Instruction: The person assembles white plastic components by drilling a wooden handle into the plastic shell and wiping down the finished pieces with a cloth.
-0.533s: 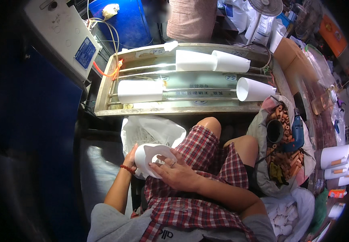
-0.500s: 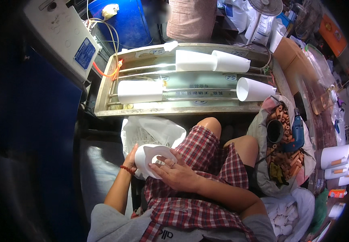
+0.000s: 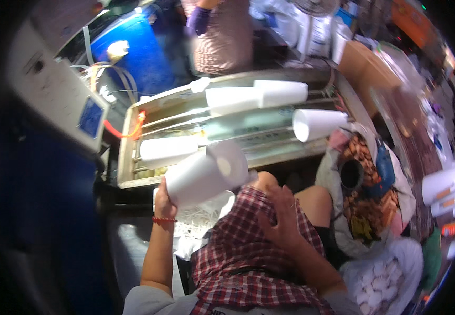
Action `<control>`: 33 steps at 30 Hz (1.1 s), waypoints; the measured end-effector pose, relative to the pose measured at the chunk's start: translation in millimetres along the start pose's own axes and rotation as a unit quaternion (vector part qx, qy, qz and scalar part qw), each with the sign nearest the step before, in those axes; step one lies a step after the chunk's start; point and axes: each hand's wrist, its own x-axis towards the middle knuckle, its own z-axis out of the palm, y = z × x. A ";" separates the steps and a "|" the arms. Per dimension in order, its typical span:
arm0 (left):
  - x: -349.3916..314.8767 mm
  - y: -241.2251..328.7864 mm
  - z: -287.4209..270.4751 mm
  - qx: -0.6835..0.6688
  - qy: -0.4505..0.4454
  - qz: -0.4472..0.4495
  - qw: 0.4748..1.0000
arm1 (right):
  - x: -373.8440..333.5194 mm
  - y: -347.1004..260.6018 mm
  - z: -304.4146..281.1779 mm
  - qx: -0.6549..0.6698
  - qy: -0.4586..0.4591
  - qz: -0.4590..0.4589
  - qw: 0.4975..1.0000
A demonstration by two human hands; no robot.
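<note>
A tapered white plastic pitcher (image 3: 191, 177), blurred by motion, lies tilted over the near left part of the wooden tray. My left hand (image 3: 165, 202), with a red bead bracelet at the wrist, grips its lower left end. The pitcher's other end points right and shows a round hollow. My right hand (image 3: 281, 216) is off the pitcher, above my checked apron (image 3: 238, 236) by the knee, with fingers apart and nothing in them. Beyond, another white pitcher (image 3: 168, 151) rests on the tray's rods at the left, and several more lie farther right.
The wooden tray (image 3: 124, 167) has metal rods and an orange cable (image 3: 113, 128). A bag of white scraps (image 3: 195, 221) sits below it. At right are a sack of brown pieces with a blue power drill (image 3: 382, 168) and stacked white pitchers (image 3: 440, 189). A purple-gloved person (image 3: 200, 21) stands behind.
My right hand has let go of the pitcher and moved right. My left hand has raised the pitcher toward the tray and turned it sideways. A gloved hand now shows at the back.
</note>
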 end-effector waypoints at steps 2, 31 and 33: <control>25.8 -4.4 34.3 0.046 -0.066 0.068 0.994 | -10.5 24.5 -18.0 -0.001 0.032 0.051 0.998; 233.0 -93.5 -2.3 0.988 -0.119 0.022 0.093 | -48.3 83.7 -35.1 0.113 0.044 0.288 0.950; 243.9 -64.6 -46.9 0.993 -0.100 0.013 0.062 | -52.0 84.9 -36.9 0.112 0.045 0.259 0.958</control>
